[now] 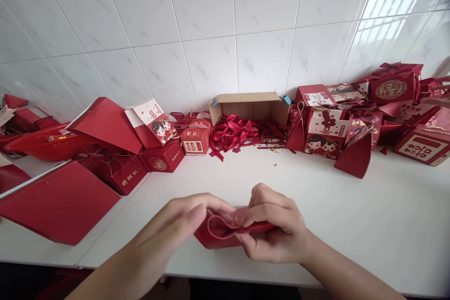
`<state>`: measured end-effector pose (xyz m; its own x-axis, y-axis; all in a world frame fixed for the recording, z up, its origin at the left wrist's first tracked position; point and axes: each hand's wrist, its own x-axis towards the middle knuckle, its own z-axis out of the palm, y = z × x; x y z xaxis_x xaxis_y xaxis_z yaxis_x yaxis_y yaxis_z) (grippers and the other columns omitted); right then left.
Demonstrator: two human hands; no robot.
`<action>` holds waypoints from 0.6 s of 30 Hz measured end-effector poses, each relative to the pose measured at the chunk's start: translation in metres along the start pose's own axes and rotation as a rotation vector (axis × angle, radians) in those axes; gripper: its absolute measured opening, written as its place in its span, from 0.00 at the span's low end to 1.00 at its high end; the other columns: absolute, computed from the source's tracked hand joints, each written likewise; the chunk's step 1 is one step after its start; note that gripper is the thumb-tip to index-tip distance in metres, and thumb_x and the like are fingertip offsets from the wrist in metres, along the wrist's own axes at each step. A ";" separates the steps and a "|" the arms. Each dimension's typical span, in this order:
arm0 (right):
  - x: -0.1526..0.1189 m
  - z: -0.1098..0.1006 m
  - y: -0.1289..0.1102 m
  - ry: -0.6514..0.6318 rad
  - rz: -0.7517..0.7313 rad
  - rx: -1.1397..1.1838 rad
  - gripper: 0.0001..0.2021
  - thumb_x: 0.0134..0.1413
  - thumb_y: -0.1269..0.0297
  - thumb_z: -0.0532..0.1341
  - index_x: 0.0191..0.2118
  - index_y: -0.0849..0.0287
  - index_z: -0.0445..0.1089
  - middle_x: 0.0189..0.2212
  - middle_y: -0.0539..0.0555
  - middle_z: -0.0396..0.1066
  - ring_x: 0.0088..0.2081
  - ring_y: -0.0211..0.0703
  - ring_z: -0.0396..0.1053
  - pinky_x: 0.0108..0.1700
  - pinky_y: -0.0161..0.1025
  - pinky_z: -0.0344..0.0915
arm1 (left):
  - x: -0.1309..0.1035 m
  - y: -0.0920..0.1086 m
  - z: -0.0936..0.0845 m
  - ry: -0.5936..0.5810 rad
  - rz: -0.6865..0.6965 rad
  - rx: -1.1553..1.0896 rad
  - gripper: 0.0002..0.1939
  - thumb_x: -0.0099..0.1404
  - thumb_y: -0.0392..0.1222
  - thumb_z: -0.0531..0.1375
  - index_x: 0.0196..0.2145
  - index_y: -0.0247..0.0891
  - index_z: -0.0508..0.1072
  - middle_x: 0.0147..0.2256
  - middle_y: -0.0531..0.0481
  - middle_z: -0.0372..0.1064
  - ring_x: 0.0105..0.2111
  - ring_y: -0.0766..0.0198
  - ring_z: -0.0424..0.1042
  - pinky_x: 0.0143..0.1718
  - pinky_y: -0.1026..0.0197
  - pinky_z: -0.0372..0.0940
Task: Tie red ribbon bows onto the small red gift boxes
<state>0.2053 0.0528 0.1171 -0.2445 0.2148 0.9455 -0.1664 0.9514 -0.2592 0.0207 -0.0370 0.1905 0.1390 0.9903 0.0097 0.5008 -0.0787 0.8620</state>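
Note:
A small red gift box (220, 243) stands on the white table near the front edge, between my hands. On top of it a wide red ribbon (215, 227) curves into a loop toward the left. My right hand (276, 225) pinches the ribbon between thumb and fingers, just right of that loop. A small gold piece shows beside those fingertips. Curved around the box's left and far side, my left hand (186, 220) has its fingers stretched out and its thumb apart. The underside of the ribbon and part of the box are hidden by my hands.
Behind, an open cardboard box (251, 98) lies with a heap of red ribbons (234, 132) in front. Printed red gift boxes (326, 133) crowd the right, and more red boxes (59, 201) the left. A tiled wall (207, 4) bounds the table (351, 225).

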 end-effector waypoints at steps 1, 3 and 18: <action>0.000 0.000 0.000 -0.005 -0.023 -0.021 0.08 0.45 0.73 0.63 0.36 0.60 0.69 0.21 0.51 0.67 0.22 0.35 0.61 0.25 0.36 0.59 | 0.000 0.002 0.003 0.019 -0.012 -0.002 0.20 0.66 0.55 0.50 0.44 0.45 0.75 0.47 0.49 0.71 0.51 0.54 0.67 0.51 0.58 0.65; -0.001 -0.001 0.001 -0.009 -0.057 -0.049 0.08 0.46 0.72 0.62 0.36 0.61 0.69 0.21 0.51 0.67 0.23 0.36 0.61 0.26 0.36 0.60 | -0.001 0.006 0.009 0.047 0.001 0.012 0.18 0.63 0.56 0.54 0.44 0.47 0.75 0.49 0.50 0.70 0.53 0.54 0.65 0.50 0.60 0.65; -0.001 0.000 0.005 0.029 -0.060 -0.101 0.08 0.45 0.72 0.62 0.34 0.59 0.67 0.20 0.49 0.63 0.23 0.36 0.59 0.25 0.37 0.59 | 0.008 -0.010 0.007 -0.124 0.276 0.035 0.14 0.64 0.50 0.56 0.46 0.49 0.74 0.45 0.47 0.62 0.46 0.57 0.66 0.47 0.57 0.66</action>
<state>0.2050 0.0570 0.1150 -0.2093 0.1616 0.9644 -0.0821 0.9799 -0.1820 0.0232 -0.0287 0.1787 0.3763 0.9094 0.1774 0.4586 -0.3492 0.8172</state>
